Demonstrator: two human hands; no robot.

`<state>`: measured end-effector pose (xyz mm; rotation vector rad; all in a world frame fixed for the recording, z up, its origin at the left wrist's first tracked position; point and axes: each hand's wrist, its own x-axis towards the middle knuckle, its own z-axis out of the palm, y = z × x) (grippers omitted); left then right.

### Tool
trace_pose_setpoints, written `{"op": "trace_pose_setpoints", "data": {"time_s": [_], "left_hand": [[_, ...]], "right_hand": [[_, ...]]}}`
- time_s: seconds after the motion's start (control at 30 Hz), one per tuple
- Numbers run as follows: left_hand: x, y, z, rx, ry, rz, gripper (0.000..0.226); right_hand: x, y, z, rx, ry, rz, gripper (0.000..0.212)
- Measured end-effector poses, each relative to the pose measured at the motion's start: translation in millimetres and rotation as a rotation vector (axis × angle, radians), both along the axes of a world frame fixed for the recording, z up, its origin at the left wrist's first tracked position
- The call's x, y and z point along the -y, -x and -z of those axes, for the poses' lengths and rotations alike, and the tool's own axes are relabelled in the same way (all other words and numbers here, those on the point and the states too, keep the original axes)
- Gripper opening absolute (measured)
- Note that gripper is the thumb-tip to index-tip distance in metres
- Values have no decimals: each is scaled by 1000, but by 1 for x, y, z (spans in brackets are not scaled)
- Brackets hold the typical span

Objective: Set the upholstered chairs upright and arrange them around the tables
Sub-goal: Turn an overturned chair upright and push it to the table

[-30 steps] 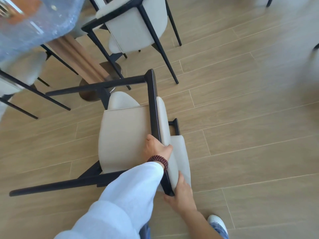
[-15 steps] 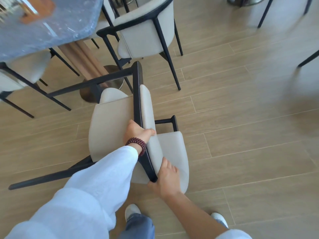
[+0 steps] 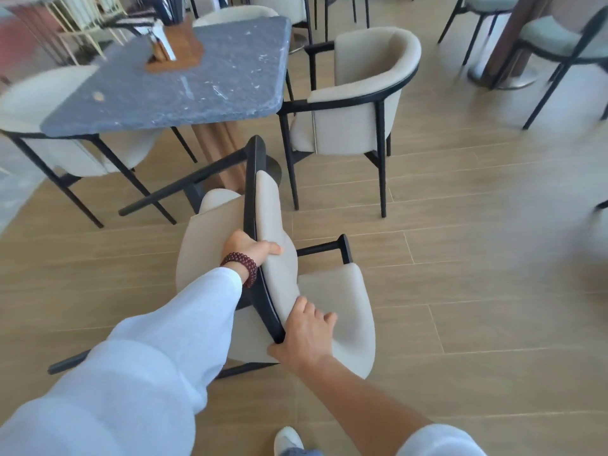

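Observation:
A beige upholstered chair (image 3: 342,311) with a black frame lies tipped on its side on the wooden floor, its legs pointing left. My left hand (image 3: 250,250), with a dark bead bracelet at the wrist, grips the upper edge of its curved backrest. My right hand (image 3: 304,334) holds the same edge lower down, near the end of the black rail. The grey stone-topped table (image 3: 184,83) stands just beyond. An upright matching chair (image 3: 358,93) is at its right side and another (image 3: 82,153) at its near left.
A wooden holder (image 3: 176,49) sits on the tabletop. The table's ribbed wooden pedestal (image 3: 217,149) is right behind the tipped chair. More chairs and a second table base (image 3: 503,74) stand at the far right. My shoe (image 3: 288,441) shows at the bottom.
The chair's backrest has come up off the floor and tilted toward upright under both hands. My view has lifted, so the tabletop and surrounding chairs now show.

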<state>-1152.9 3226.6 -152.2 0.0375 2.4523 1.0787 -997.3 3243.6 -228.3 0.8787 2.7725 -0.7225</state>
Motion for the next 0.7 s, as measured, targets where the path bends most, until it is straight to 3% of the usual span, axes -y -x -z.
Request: {"op": "trace_pose_setpoints", "data": {"time_s": [0.2,0.43,0.7], "left_hand": [[82,86,-40,25,-95,-55,57],[177,177,-77,99,-221,-203,86],[253,230,-89,145,-299,-342,85]], "right_hand": [[62,80,-45,-67,-76,-115,73],[122,168,-100,-122,-198,-297,74],[173,226,-131,-99,-265,-490,80]]}}
